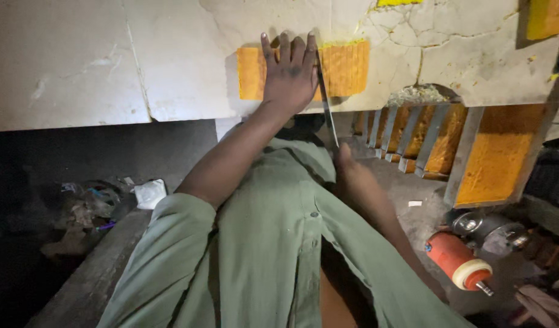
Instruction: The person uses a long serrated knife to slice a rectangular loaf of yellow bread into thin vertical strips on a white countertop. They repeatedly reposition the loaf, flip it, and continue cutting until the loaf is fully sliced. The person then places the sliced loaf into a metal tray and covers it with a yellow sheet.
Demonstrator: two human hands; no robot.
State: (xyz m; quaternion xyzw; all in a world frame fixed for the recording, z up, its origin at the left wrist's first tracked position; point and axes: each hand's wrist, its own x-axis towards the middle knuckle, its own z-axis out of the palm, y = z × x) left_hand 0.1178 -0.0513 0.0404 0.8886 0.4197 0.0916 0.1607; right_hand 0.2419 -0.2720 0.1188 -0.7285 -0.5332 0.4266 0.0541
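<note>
At table edge, left hand (290, 76) pins orange block (346, 68) (blade (325, 100) alongside).

Left hand (288, 76) flat on slab (343, 70) atop table (109, 67), blade (325, 100) just right, right hand (352, 176) below.

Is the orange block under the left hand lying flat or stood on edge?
Flat. The orange block lies broad face up on the cracked white slab; the left hand presses on it, and the knife in the right hand crosses it.
</note>
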